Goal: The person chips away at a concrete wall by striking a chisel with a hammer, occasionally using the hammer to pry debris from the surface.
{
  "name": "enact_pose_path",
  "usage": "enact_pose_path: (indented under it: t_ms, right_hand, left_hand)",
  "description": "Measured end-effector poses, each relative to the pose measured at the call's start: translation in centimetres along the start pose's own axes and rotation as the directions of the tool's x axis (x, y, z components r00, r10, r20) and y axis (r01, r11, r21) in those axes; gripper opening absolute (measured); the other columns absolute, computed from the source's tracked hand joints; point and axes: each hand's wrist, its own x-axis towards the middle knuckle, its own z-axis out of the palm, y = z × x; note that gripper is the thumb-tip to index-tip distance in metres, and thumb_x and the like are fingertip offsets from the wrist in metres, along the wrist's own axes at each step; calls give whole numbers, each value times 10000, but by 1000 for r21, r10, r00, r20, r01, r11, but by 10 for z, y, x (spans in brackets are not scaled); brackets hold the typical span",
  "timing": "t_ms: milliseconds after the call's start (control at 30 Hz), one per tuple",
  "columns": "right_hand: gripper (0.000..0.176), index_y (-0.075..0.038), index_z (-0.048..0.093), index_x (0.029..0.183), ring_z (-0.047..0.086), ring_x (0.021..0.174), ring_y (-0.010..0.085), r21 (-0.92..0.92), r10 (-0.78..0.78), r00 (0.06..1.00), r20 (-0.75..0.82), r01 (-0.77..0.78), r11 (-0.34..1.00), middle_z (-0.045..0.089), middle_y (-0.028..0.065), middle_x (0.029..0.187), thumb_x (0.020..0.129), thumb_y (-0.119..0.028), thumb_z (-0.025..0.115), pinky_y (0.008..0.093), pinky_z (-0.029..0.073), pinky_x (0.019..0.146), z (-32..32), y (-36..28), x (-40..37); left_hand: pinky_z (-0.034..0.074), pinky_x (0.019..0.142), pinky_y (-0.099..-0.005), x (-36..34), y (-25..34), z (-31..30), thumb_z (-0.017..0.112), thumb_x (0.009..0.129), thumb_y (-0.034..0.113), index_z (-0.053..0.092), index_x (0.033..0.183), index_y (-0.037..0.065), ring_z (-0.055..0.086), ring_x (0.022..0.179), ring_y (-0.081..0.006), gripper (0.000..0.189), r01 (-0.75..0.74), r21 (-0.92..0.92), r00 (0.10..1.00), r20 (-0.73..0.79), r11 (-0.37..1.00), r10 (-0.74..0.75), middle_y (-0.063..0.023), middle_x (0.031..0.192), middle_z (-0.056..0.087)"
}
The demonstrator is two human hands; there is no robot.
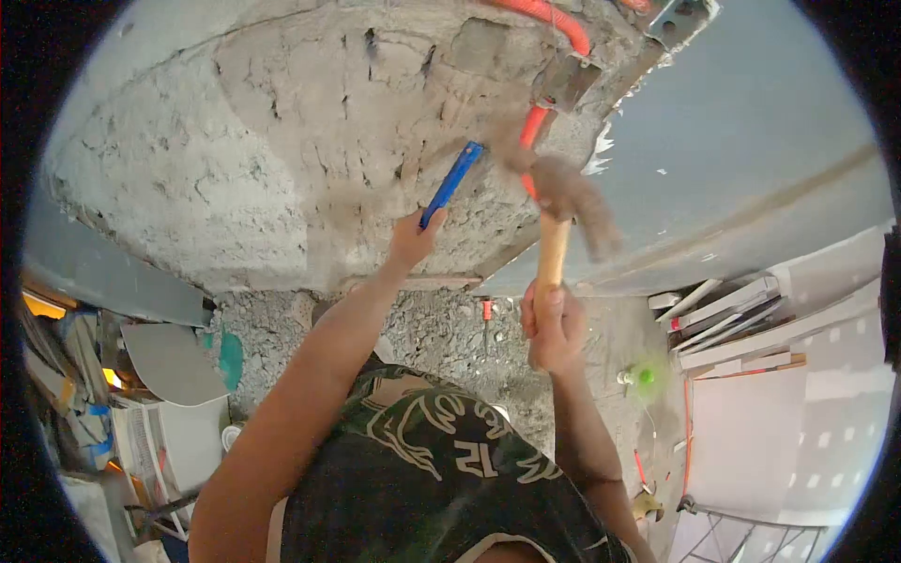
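My left hand (413, 239) is closed round the lower end of a blue chisel-like tool (452, 183), whose upper end lies against or close to the rough, chipped wall (310, 141). My right hand (556, 328) grips the wooden handle of a hammer (554, 249). The hammer's head is smeared by motion and stands to the right of the blue tool, in front of an orange conduit (533, 127). Whether the blue tool touches the wall cannot be made out.
Rubble (432, 328) covers the floor below the wall, with a red-handled tool (487, 310) on it. Boards (732, 324) lean at the right. Panels and clutter (178, 361) stand at the left. A metal box (678, 21) sits at the wall's upper right edge.
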Motion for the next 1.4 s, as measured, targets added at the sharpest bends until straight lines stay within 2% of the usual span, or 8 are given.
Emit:
enact_pose_path:
  t_ms: [133,533,667,933,1100,1200,1300,1400]
  right_hand:
    - [468,-41,543,798,471,541,104,-67,291,957,-1,-290,955,497,-5,606,1043,-416,408,274,373,500,-23,45,-51]
    - [504,-73,511,789,416,477,63,-49,587,800,-123,-596,802,444,-34,581,1038,-493,384,248,332,440,-44,99,-131]
    - [498,-70,522,809,424,484,59,-1,541,836,-92,-543,840,455,-31,596,1038,-492,388,239,334,442,-33,104,-109]
    - [522,-63,519,814,426,497,57,8,337,937,-97,-337,941,467,-22,614,1032,-518,381,231,321,450,-7,44,-35]
    - [545,-42,530,841,456,524,96,83,-276,911,-307,315,945,476,-11,600,1025,-531,375,259,319,460,13,1,14]
    - [534,-29,544,870,483,549,112,-150,-442,866,-235,417,896,498,5,601,1025,-515,388,273,340,474,15,9,36]
    - [525,-27,554,885,500,556,118,-475,-172,974,-147,83,876,518,16,613,1027,-505,390,281,357,480,18,101,59]
    - [504,-35,558,892,504,550,114,-428,56,979,-198,-138,893,520,15,625,1033,-486,381,281,365,478,15,98,66]
  left_hand:
    - [437,521,-408,24,-47,1,567,942,551,666,872,5,580,533,-250,559,-113,288,991,-39,951,129,-118,591,598]
    - [418,549,-356,-9,4,-100,545,967,508,624,844,-3,506,540,-200,531,-155,259,966,242,953,92,-111,591,539]
    - [412,553,-371,-9,55,-77,512,971,550,617,837,-11,504,553,-214,586,106,210,966,211,972,-151,-112,591,529]
    - [487,629,-469,6,91,-76,431,965,621,638,842,-14,647,660,-394,679,-93,505,980,198,858,-10,-209,676,638]
    - [502,656,-509,-5,83,-63,428,977,591,655,871,-3,654,724,-442,644,-82,581,988,152,810,-9,-249,723,650]
    - [504,673,-527,-9,90,-62,434,981,574,648,870,-7,653,739,-453,629,-83,576,990,140,813,2,-253,736,653]
    - [508,689,-544,-8,77,-59,449,985,546,634,877,-27,649,748,-469,612,-74,567,985,169,820,-28,-253,743,656]
    - [506,673,-544,-4,58,-52,425,984,574,640,880,-20,654,760,-469,640,-99,571,990,142,815,21,-264,759,660]
